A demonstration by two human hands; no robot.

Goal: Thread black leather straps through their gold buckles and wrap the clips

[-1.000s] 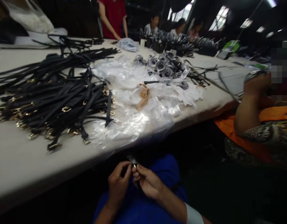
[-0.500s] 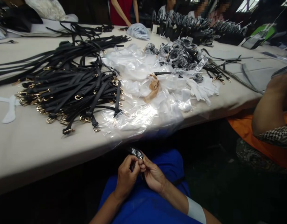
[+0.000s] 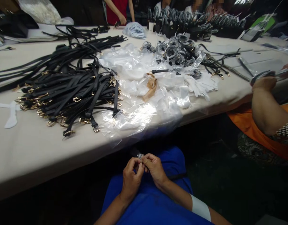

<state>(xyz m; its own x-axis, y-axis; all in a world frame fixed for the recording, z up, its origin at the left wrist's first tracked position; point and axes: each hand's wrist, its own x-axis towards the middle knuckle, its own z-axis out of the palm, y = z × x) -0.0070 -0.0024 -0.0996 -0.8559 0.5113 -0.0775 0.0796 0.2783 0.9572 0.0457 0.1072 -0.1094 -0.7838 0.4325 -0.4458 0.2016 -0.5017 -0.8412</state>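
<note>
Over my blue-clad lap, my left hand and my right hand meet fingertip to fingertip. Both are closed in a pinch on a black strap that has shiny clear plastic around its end. Most of the strap is hidden behind my fingers and in the dark under the table edge. On the table in front of me lies a large pile of black straps with gold buckles and clips. To its right spreads a heap of clear plastic bags.
Coiled, plastic-wrapped straps sit behind the bags. White gloves and a brown strip lie among the plastic. A co-worker's arm works at the right. Wrapped black bags stand in a row at the back. The table edge runs above my lap.
My hands have drawn closer around the strap, and less of its plastic-wrapped part shows. The co-worker's arm at right has shifted, bringing a hand into view. The camera has moved slightly.
</note>
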